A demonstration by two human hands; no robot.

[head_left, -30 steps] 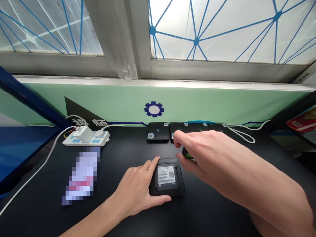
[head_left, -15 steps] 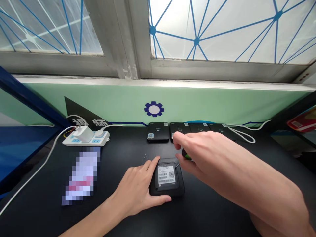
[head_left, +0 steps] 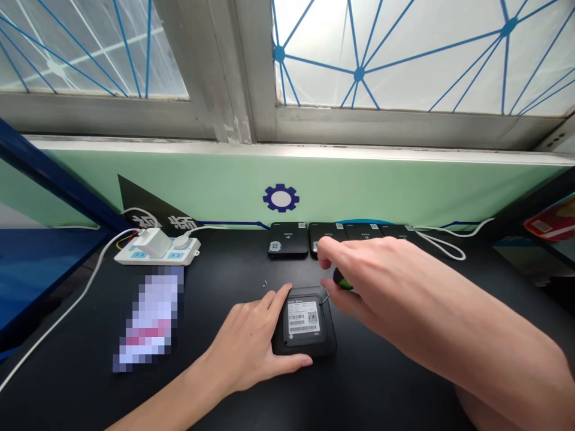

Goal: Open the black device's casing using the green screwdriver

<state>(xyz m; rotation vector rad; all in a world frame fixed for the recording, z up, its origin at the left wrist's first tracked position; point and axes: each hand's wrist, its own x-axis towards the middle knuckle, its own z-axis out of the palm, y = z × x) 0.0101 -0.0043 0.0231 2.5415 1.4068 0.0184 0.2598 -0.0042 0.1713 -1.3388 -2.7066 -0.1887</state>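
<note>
A square black electronic box (head_left: 304, 342) lies label side up on the table in front of me. My left hand (head_left: 251, 341) clasps its left side, fingers along the upper left edge and thumb across the near edge. In my right hand (head_left: 381, 278) is a screwdriver (head_left: 342, 280) with a black and green handle, mostly hidden by the fingers. Its metal shaft slants down to the upper right corner of the box's label area; the tip's exact seat cannot be made out. Tiny screws (head_left: 265, 284) lie on the table beyond my left fingers.
Several similar black boxes (head_left: 288, 240) stand in a row along the back panel, partly behind my right hand. A white power strip (head_left: 157, 251) with plugs sits at the back left. A blurred packet (head_left: 150, 320) lies nearer. White cable (head_left: 449, 248) loops at the back right.
My right hand and the screwdriver have shifted very slightly to the right, with the shaft still at the same corner. My left hand and the box stay in place.
</note>
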